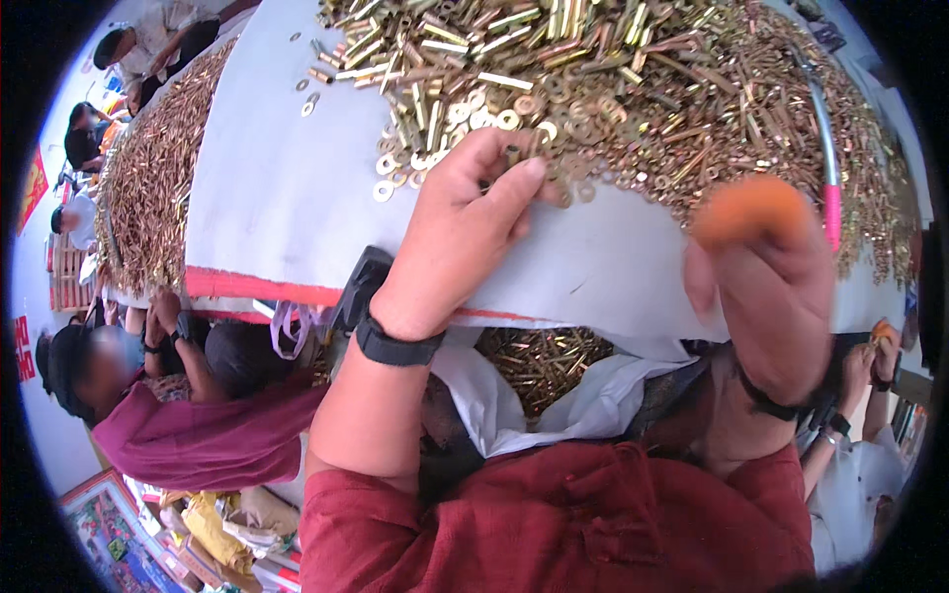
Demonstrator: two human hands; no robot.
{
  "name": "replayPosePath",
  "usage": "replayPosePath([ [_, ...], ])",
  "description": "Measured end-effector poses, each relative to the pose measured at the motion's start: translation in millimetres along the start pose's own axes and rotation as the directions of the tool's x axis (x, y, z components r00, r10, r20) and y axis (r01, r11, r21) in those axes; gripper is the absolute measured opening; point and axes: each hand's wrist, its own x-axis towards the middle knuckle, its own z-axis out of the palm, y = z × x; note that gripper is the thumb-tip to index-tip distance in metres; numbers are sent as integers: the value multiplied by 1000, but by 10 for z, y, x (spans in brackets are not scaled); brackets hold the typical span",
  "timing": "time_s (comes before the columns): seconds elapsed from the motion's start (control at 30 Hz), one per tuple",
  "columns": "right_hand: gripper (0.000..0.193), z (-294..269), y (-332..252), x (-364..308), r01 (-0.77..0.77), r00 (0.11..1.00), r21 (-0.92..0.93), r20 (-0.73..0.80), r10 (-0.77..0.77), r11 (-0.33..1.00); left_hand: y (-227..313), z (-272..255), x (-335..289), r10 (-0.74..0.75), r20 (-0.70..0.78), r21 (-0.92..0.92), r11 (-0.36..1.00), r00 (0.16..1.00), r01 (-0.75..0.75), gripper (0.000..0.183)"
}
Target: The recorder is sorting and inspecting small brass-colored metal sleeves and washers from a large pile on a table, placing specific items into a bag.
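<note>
My left hand (465,222) is closed, thumb against the curled fingers, at the near edge of a heap of loose hardware. A small metal sleeve (512,154) shows its dark end between the fingers; the rest of it is hidden. Flat washers (474,117) lie just beyond the knuckles, and a few blurred ones are by the fingertips. Over the near right part of the table, my right hand (771,267) is smeared by motion. It wears an orange finger covering (753,210); whether it holds anything cannot be made out.
Brass-coloured sleeves (593,44) and small nuts (657,163) cover the far side of the grey table (287,188). A rod with a pink grip (831,217) lies at right. Below the edge, a white sack (474,395) holds metal parts. People sit on both sides.
</note>
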Motion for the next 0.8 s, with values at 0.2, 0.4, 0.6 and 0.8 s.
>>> replayPosePath([
  [0.2, 19, -166, 408, 221, 171, 980, -854, 95, -176, 491, -1, -14, 1, 21, -9, 33, 999, 1000, -21, 14],
  [0.4, 22, -138, 658, 240, 237, 966, -916, 189, -174, 324, -14, 16, 33, 37, 22, 45, 998, 999, -38, 12],
  [0.6, 19, -50, 629, 275, 213, 969, -942, 170, -178, 258, -56, -17, 33, 59, 48, 89, 994, 997, -63, 12],
  [0.8, 11, -25, 842, 353, 328, 889, -927, 237, -393, 183, 9, 7, 14, 39, 49, 180, 982, 998, -48, 11],
])
